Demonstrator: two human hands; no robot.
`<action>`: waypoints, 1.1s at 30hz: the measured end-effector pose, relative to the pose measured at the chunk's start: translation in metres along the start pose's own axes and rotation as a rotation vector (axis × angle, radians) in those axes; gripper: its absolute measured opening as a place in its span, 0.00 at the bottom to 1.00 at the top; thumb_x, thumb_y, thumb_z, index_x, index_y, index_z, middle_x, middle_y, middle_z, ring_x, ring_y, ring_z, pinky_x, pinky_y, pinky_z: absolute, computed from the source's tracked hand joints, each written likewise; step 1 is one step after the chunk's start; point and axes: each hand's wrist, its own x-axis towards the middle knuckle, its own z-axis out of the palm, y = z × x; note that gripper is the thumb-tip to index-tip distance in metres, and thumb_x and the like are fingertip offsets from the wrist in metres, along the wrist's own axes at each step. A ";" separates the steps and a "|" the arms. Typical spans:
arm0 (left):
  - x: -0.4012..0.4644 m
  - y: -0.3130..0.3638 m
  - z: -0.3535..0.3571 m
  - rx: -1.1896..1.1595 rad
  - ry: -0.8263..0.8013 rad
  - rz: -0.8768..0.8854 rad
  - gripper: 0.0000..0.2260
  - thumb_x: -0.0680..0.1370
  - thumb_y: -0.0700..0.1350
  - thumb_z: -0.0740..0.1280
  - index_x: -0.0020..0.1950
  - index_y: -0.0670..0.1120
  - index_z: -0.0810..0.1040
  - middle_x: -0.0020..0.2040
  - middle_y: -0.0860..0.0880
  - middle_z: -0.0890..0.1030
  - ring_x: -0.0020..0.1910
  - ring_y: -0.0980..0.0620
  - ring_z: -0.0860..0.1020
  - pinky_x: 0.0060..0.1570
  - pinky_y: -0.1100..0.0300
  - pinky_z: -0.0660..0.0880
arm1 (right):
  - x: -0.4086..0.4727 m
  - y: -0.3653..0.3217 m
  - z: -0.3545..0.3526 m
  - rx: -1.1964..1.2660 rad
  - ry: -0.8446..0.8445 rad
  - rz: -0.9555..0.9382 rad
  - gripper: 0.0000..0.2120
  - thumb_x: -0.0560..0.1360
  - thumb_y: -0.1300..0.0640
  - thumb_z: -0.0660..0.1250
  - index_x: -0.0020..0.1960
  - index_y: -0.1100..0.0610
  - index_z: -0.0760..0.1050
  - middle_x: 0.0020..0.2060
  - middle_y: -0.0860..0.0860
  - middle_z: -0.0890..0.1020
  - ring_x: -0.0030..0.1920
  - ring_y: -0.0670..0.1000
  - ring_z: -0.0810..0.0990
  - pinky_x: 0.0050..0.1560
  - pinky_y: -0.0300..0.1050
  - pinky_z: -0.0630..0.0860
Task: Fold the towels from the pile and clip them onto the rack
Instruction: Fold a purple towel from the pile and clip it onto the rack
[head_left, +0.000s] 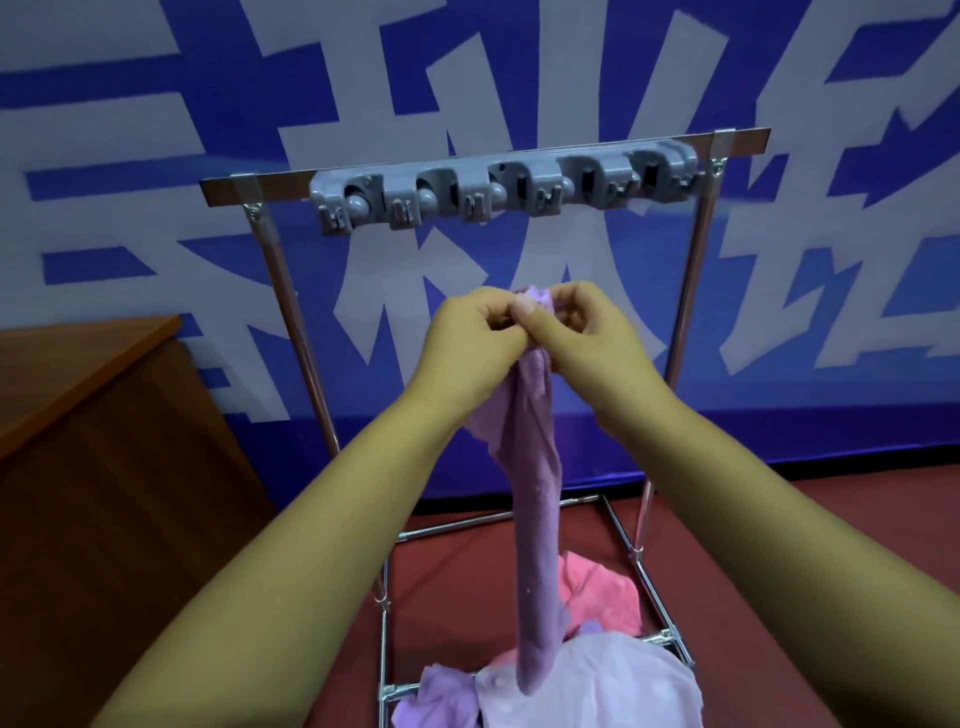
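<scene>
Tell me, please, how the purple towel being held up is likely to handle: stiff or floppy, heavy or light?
Probably floppy: the purple towel hangs in a limp, narrow column from the left hand and right hand. Likely light, since fingertip pinches at its top hold it. It would probably crumple when set down, like the pile below.

We see two forearms entering from the lower corners, both bare from the bottom edge of the view up to the wrists, with no sleeve, cuff or glove on them. The left hand (470, 338) and the right hand (582, 332) are bare as well (we make out no ring, watch or band on the parts that show). A short, trimmed thumbnail shows on one thumb.
</scene>
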 end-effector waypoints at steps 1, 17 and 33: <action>0.000 -0.002 -0.002 -0.005 -0.028 -0.008 0.08 0.76 0.36 0.66 0.50 0.41 0.83 0.48 0.45 0.84 0.47 0.53 0.82 0.48 0.61 0.79 | -0.001 0.003 -0.001 -0.018 0.006 -0.007 0.12 0.73 0.47 0.69 0.51 0.53 0.76 0.47 0.52 0.84 0.50 0.50 0.83 0.54 0.52 0.80; 0.015 -0.043 -0.077 -0.323 0.397 -0.194 0.09 0.81 0.42 0.60 0.42 0.48 0.77 0.38 0.53 0.82 0.40 0.56 0.80 0.45 0.58 0.77 | 0.028 0.009 -0.082 -0.028 0.362 0.139 0.11 0.73 0.46 0.60 0.39 0.52 0.73 0.39 0.53 0.74 0.41 0.51 0.71 0.45 0.48 0.70; 0.031 -0.047 -0.097 -0.199 0.505 -0.458 0.07 0.76 0.45 0.61 0.42 0.44 0.76 0.44 0.45 0.79 0.39 0.48 0.75 0.39 0.59 0.71 | 0.037 0.002 -0.069 0.462 0.263 0.455 0.10 0.80 0.62 0.60 0.40 0.60 0.71 0.20 0.49 0.77 0.21 0.43 0.77 0.22 0.34 0.73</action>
